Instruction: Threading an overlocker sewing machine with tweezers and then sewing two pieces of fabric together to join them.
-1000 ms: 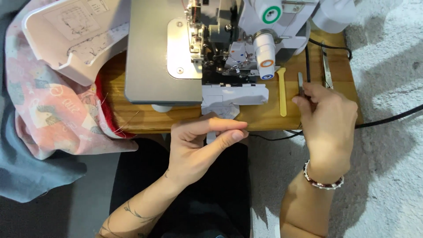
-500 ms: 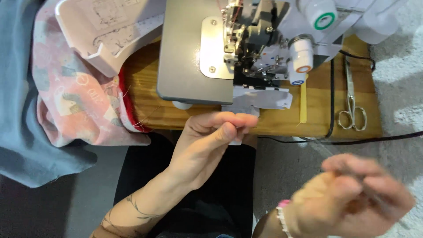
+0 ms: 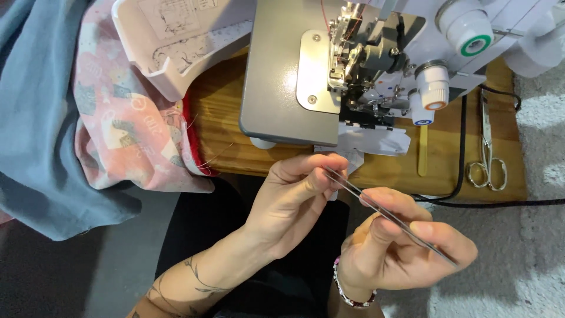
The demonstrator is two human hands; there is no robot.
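A wooden bench [image 3: 223, 118] carries a grey and white overlock sewing machine [image 3: 282, 76], which sits beyond the fingertips. Out past the left-hand fingers lie a heap of blue cloth [image 3: 41, 118], a pink printed fabric [image 3: 118, 129] and a white plastic machine cover [image 3: 176, 53]. Out past the right-hand fingers lie small silver scissors [image 3: 487, 159], a black cable [image 3: 465, 141] and a yellow stick [image 3: 422, 156].

In front of the machine, the right hand [image 3: 394, 247] pinches long metal tweezers [image 3: 388, 217] between thumb and fingers [image 3: 438, 232]. The tweezers slant up toward the left hand [image 3: 294, 200], whose thumb and forefinger close at the tweezers' tip [image 3: 331, 172]. Whether a thread is caught there is too fine to tell.

The step in hand looks like readying the tweezers, perhaps to thread the machine. A next move would call for a steady, fine grip and careful aim into the machine's small parts.
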